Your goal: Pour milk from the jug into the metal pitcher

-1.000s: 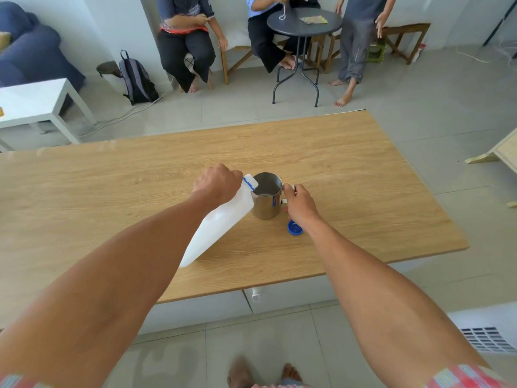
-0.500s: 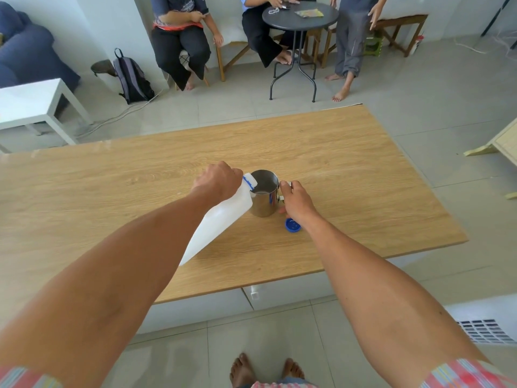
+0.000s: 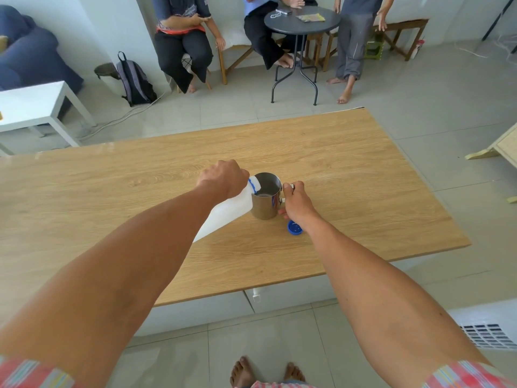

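A white plastic milk jug (image 3: 226, 212) with a blue ring at its neck is tipped to the right, its mouth resting over the rim of the metal pitcher (image 3: 265, 200). My left hand (image 3: 223, 177) grips the jug near its top. The steel pitcher stands upright mid-table, with some pale liquid at its bottom. My right hand (image 3: 296, 201) holds the pitcher by its handle on the right side. The jug's blue cap (image 3: 294, 227) lies on the wood just in front of my right hand.
The wooden table (image 3: 349, 175) ends near my body and at the right. Beyond it, three people are around a small round dark table (image 3: 300, 22). A white side table (image 3: 33, 105) and a backpack (image 3: 135, 79) stand at the back left.
The view has shifted slightly as my head moved. The jug stays tipped over the pitcher and both hands keep their grips.
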{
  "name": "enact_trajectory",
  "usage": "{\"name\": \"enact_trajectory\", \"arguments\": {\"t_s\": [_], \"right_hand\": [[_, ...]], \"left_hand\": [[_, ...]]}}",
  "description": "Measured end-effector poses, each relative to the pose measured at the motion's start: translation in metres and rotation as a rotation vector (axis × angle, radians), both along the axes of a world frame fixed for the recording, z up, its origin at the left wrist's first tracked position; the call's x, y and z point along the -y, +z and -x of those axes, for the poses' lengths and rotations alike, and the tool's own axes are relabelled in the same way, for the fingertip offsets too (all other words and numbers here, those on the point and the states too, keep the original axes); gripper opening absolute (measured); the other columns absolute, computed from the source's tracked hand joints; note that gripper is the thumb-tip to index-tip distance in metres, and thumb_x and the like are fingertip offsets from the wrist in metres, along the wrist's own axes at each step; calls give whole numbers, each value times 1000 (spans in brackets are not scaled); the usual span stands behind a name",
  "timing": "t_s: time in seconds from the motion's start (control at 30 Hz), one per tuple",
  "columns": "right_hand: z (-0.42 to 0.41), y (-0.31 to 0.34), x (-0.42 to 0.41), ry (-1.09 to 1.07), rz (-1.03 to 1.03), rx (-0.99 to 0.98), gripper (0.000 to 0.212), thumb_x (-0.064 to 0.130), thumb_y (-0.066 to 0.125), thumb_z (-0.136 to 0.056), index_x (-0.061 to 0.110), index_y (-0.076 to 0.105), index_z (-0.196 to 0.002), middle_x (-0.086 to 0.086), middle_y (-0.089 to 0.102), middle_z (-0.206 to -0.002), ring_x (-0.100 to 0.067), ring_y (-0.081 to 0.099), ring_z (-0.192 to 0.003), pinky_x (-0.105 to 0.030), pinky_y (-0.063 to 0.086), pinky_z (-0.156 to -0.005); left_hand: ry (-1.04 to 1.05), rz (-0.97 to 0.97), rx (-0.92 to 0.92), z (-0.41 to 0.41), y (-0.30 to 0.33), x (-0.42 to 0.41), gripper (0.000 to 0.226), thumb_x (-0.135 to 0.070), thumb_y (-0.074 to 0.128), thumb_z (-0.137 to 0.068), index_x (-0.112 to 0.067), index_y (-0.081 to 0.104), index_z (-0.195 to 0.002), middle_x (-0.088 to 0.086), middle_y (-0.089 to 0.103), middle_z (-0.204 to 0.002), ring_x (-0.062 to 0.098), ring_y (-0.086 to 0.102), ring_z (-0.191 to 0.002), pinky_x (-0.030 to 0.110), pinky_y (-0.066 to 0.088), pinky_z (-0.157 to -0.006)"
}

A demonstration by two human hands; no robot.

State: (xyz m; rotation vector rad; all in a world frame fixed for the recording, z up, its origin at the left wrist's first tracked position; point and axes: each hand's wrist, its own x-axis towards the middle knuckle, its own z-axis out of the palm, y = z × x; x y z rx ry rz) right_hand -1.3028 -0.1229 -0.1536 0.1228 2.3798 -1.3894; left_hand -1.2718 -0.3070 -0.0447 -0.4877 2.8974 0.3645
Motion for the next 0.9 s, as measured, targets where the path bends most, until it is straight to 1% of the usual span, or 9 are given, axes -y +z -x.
{"name": "enact_trajectory", "arguments": {"t_s": [0.07, 0.2, 0.33, 0.43, 0.5, 0.7, 0.77, 0.87, 0.9], "right_hand": [[1, 1, 1, -12, 20, 11, 41, 46, 27, -113, 15, 38, -136, 3, 57, -97, -25, 75, -80, -56, 62, -89], [1, 3, 2, -29, 46, 28, 42, 45, 28, -113, 15, 38, -140, 5, 56, -98, -27, 76, -85, -54, 62, -88], [1, 5, 2, -32, 57, 32, 44, 44, 29, -113, 13, 37, -143, 2, 58, -101, -27, 75, -87, -52, 63, -87], [1, 5, 1, -35, 59, 36, 45, 44, 29, -113, 13, 37, -145, -2, 60, -107, -28, 76, -88, -53, 63, -88], [1, 5, 2, -36, 63, 36, 45, 44, 30, -113, 13, 38, -144, 0, 59, -103, -30, 76, -91, -54, 63, -88], [1, 7, 1, -49, 96, 50, 44, 43, 32, -112, 12, 39, -141, 1, 58, -100, -35, 75, -96, -53, 63, -87], [1, 8, 1, -55, 99, 56, 44, 44, 33, -112, 13, 39, -142, 0, 58, -102, -34, 75, -96, -51, 63, -86], [1, 8, 2, -60, 87, 61, 45, 44, 32, -112, 13, 39, -144, -6, 61, -113, -32, 75, -95, -49, 63, -83], [1, 8, 2, -61, 85, 61, 45, 44, 32, -112, 14, 39, -144, -6, 61, -113, -31, 75, -95, -49, 64, -84]], "left_hand": [[-13, 14, 6, 2, 0, 1, 34, -33, 39, -103, -13, 55, -80, 7, 59, -81, 23, 55, -67, 37, 44, -70], [-30, 20, 11, 3, 0, 2, 34, -35, 39, -103, -11, 60, -92, 6, 58, -81, 24, 56, -70, 38, 44, -70], [-39, 36, 30, 5, 2, 2, 33, -35, 38, -103, -11, 60, -94, 6, 56, -80, 27, 57, -76, 38, 43, -72], [-40, 41, 34, 7, 2, 2, 33, -35, 39, -103, -11, 60, -93, 6, 56, -80, 23, 54, -69, 37, 41, -69], [-43, 44, 34, 8, 1, 2, 32, -34, 39, -102, -12, 60, -91, 6, 57, -80, 21, 52, -66, 36, 40, -67], [-44, 76, 44, 10, 1, 1, 32, -37, 39, -101, -13, 59, -92, 5, 56, -81, 30, 60, -84, 38, 42, -73], [-43, 73, 49, 11, 1, 1, 31, -36, 40, -101, -13, 59, -91, 5, 56, -82, 29, 59, -82, 38, 41, -73], [-34, 63, 56, 12, 2, 2, 30, -36, 41, -101, -13, 59, -92, 5, 57, -83, 23, 53, -70, 37, 40, -71], [-32, 60, 57, 12, 2, 2, 31, -36, 41, -101, -13, 60, -94, 4, 56, -82, 23, 52, -69, 38, 40, -70]]}}
